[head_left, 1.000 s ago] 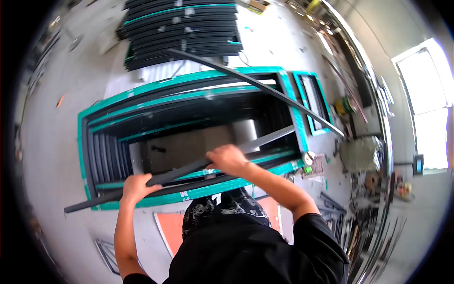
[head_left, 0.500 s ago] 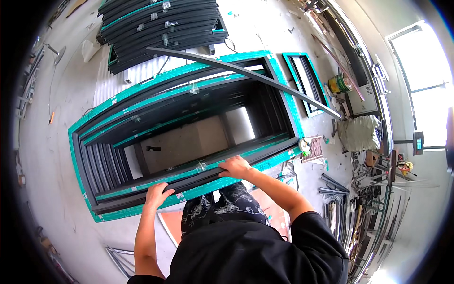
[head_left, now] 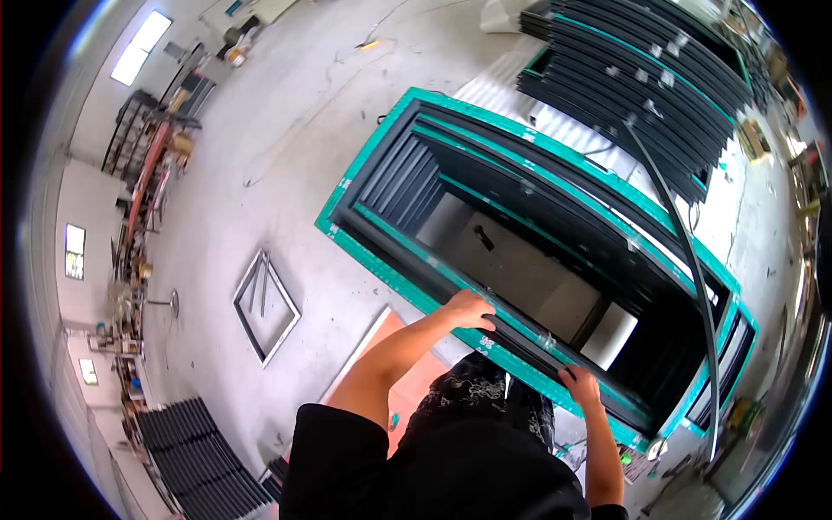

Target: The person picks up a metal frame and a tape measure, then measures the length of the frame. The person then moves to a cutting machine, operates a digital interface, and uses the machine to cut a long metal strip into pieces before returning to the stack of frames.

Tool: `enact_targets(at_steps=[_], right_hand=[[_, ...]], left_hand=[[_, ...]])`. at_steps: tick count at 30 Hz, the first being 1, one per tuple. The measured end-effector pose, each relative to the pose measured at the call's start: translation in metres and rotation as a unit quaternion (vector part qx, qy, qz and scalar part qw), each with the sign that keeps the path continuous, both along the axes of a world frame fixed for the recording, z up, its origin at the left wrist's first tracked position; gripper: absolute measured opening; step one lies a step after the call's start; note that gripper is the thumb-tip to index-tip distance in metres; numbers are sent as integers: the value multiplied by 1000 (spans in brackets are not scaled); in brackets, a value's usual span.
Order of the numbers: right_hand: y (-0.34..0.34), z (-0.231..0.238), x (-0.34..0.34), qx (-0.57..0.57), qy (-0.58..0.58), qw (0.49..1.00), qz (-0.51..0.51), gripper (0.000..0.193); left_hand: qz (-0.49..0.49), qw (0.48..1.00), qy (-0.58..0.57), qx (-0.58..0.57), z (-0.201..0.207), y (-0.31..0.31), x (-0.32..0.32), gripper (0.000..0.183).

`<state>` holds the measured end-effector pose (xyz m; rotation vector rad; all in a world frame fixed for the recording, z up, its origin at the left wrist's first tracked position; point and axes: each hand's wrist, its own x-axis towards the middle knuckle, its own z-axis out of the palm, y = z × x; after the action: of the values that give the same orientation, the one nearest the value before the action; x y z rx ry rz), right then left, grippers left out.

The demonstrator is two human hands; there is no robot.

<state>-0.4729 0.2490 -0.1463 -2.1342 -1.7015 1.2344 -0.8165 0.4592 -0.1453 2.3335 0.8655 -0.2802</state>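
Note:
My left hand (head_left: 469, 310) wraps its fingers over the near rail of a dark window frame (head_left: 527, 347), close to the middle of that side. Farther right along the same rail, my right hand (head_left: 581, 386) also grips it, with the thumb and fingers bent over the edge. This dark frame lies on top of a deep stack of similar frames, within a larger outer frame (head_left: 390, 267) covered in green tape. Through the opening, a small black object (head_left: 483, 237) shows on the floor. A long dark bar (head_left: 693, 260) lies across the stack's right end.
Behind stands another stack of dark frames (head_left: 641, 78). A small metal frame (head_left: 286, 299) lies on the floor to the left, near an orange board (head_left: 407, 399). Ribbed dark panels (head_left: 199, 451) sit at lower left. Shelving with clutter lines the left wall.
My view has swung to the left, so the stack appears farther right and turned. Both hands still grip the near rail, seemingly a little farther right along it.

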Motion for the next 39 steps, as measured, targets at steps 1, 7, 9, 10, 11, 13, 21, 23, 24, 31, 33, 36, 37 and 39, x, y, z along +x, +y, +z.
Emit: enact_targets(at_steps=[1, 7, 9, 10, 11, 13, 21, 23, 24, 31, 33, 36, 37, 39], right_hand=[[1, 2, 2, -9, 2, 1000, 7, 42], [7, 5, 13, -42, 11, 999, 28, 41], [7, 4, 14, -52, 21, 998, 29, 41], [6, 2, 16, -52, 17, 998, 29, 40], [5, 0, 17, -51, 13, 998, 29, 40], [12, 8, 14, -66, 19, 997, 32, 40], [6, 7, 9, -26, 8, 999, 23, 38], [-1, -8, 12, 35, -24, 999, 30, 38], [1, -8, 11, 14, -22, 1000, 17, 38], [26, 28, 54, 10, -42, 998, 38, 40], [17, 36, 50, -4, -34, 999, 23, 38], [23, 40, 39, -6, -24, 999, 24, 36], [23, 33, 36, -2, -21, 999, 37, 35], [27, 25, 26, -1, -12, 998, 57, 35]], left_hand=[[13, 1000, -1, 11, -7, -8, 0, 42], [42, 999, -9, 4, -11, -18, 3, 41], [36, 999, -10, 7, -12, -21, 3, 41], [35, 999, -12, 6, -12, -20, 2, 41], [39, 999, -23, 9, -13, -20, 0, 41], [43, 998, -33, 12, -14, -20, -3, 41], [34, 997, -69, 16, -4, -16, -6, 43], [31, 996, -79, 15, -14, -11, -6, 43], [32, 996, -86, 17, -22, -13, -8, 43], [46, 994, -95, 16, -8, -13, 34, 38], [33, 995, -96, -11, -4, -15, 37, 37], [54, 994, -98, -1, 2, -18, 22, 37], [57, 995, -80, -9, 3, -18, 15, 36], [66, 995, -70, -13, 4, -17, -2, 36]])
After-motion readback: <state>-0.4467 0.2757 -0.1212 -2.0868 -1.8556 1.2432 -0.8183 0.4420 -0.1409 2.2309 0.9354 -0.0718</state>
